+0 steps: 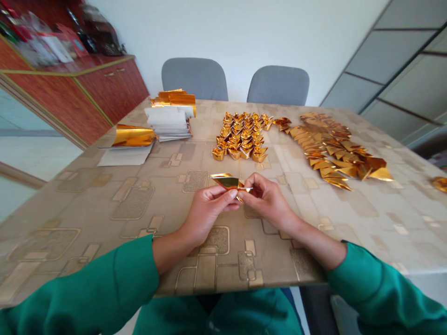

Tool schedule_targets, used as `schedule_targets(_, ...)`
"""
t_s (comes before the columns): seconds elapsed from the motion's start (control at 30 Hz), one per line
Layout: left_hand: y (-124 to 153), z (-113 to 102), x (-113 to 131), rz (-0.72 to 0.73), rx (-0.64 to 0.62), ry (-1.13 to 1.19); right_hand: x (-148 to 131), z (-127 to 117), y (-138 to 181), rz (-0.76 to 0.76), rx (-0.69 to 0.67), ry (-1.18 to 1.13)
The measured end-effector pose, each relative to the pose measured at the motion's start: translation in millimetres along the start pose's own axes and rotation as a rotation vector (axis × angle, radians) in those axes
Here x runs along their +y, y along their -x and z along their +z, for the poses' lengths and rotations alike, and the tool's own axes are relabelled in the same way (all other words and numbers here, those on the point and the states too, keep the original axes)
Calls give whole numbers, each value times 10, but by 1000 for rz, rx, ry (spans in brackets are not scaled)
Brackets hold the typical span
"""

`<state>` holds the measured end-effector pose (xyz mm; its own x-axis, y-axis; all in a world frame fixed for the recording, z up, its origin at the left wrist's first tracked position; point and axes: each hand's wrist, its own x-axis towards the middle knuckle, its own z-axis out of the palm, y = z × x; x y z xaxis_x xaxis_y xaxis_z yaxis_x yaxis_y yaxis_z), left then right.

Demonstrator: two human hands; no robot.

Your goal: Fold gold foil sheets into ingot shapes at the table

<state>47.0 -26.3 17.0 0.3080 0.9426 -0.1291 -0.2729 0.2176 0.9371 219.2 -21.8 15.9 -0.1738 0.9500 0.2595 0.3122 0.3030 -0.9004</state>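
Note:
Between my two hands, above the near middle of the table, is a partly folded gold foil paper (226, 182). My left hand (211, 208) pinches its lower left side, thumb on top. My right hand (267, 197) grips the right end, fingers curled round it. Beyond my hands stand rows of folded gold paper ingots (242, 135). To the right lies a spread of flat folded gold paper pieces (335, 144). A stack of paper sheets (171, 123), white and gold, sits at the back left. Next to it lie loose gold foil sheets (132, 136).
The table (94, 209) has a patterned cloth. Two grey chairs (193, 77) stand behind its far edge. A wooden cabinet (101, 88) holding bags and bottles is at the back left. Another gold piece (439, 184) lies at the far right edge.

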Motion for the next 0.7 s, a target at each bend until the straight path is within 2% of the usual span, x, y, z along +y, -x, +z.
schedule_targets(0.27,-21,-8,16,-151,-72,134,66,-8,-3,1,-47,-124)
schedule_targets(0.43,-50,-15,13,-187,-41,202,25,-36,-18,31,-143,-249)
schedule_targets(0.57,-52,-12,31,-115,42,168,21,-7,-27,20,-136,-355)
schedule_targets(0.7,-33,0,28,-25,45,110,56,30,-31,7,-101,-325)
